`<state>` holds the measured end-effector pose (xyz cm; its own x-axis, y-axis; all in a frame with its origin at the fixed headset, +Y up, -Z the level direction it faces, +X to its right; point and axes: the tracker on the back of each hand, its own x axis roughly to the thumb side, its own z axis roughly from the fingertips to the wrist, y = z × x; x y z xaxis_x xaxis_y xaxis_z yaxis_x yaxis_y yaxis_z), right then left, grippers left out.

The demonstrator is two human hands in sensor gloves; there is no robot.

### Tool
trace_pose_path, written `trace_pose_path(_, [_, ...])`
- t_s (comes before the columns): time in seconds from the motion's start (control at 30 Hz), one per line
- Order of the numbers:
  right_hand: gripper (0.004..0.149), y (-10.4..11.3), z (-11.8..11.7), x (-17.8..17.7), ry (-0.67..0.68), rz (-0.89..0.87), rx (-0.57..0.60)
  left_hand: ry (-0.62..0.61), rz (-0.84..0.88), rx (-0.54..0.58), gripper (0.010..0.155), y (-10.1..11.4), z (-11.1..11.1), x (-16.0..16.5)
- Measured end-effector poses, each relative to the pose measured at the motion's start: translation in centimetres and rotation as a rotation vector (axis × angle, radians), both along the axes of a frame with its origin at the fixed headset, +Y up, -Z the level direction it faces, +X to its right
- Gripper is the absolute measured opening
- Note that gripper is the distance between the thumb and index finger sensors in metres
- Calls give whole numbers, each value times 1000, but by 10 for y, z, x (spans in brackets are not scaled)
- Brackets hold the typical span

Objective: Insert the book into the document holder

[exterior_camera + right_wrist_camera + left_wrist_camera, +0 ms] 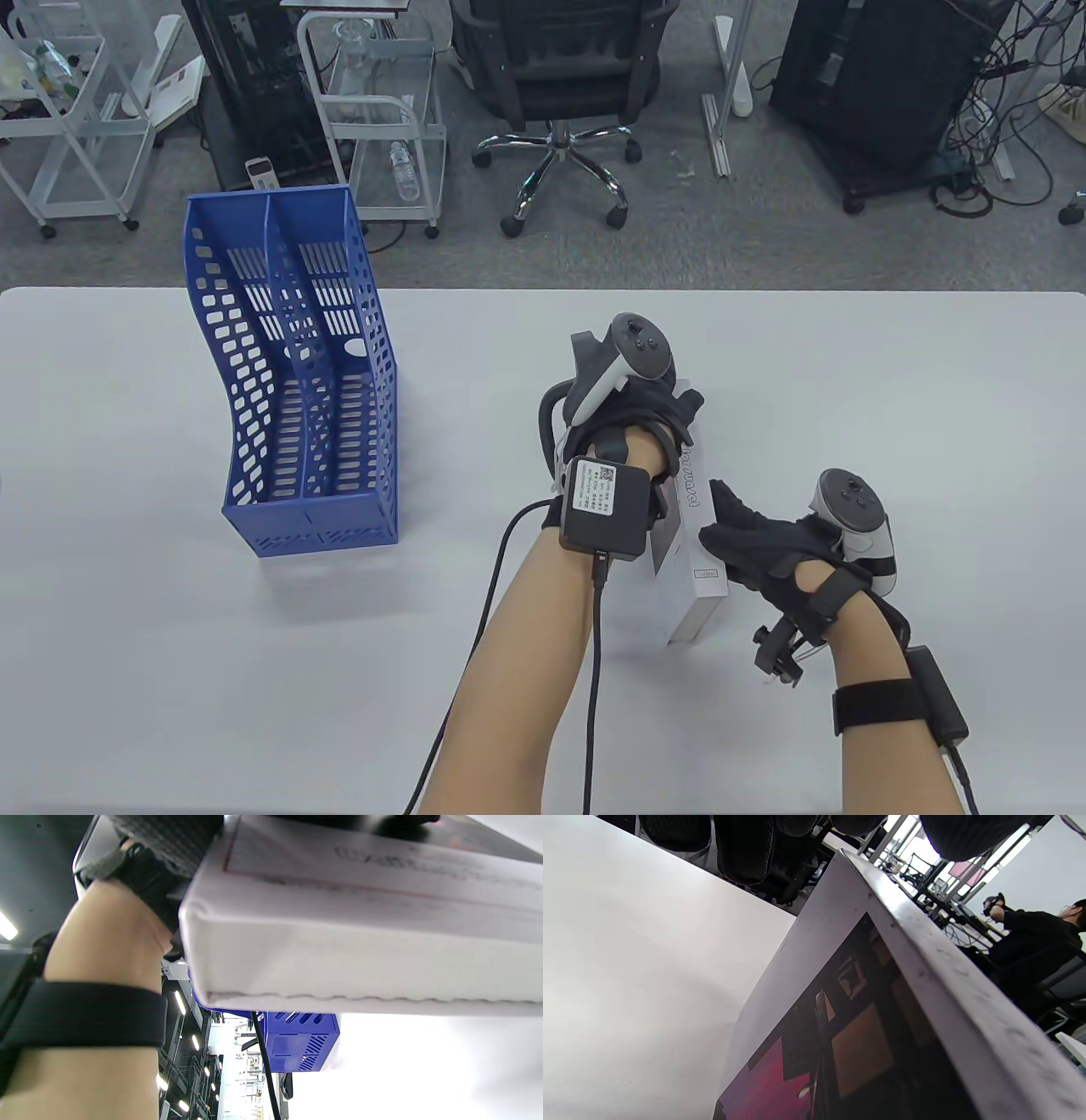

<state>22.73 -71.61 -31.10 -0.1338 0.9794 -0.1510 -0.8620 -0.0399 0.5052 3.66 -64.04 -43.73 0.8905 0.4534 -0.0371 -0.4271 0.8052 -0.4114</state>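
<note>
A white book (701,586) stands tilted on its lower end at the table's middle right. My left hand (670,416) grips its upper part from above. My right hand (736,528) holds its right side, fingers laid along the spine. The left wrist view shows the cover (857,1027), with a dark and pink picture, under my fingers (742,853). The right wrist view shows the page edge (365,959) with a gloved finger (169,840) on it. The blue document holder (297,382) stands upright at the table's left, two slots open at the top, apart from both hands; it also shows in the right wrist view (297,1043).
The white table (127,637) ends at its far edge just behind the holder. Beyond it are an office chair (560,76), white wire carts (382,119) and black cabinets. Cables run from my wrists along my forearms.
</note>
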Motion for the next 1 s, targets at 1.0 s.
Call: trace_pose_path(1.0, [85, 1, -2, -5, 12, 60, 33, -81, -56, -80, 71, -8, -22, 36])
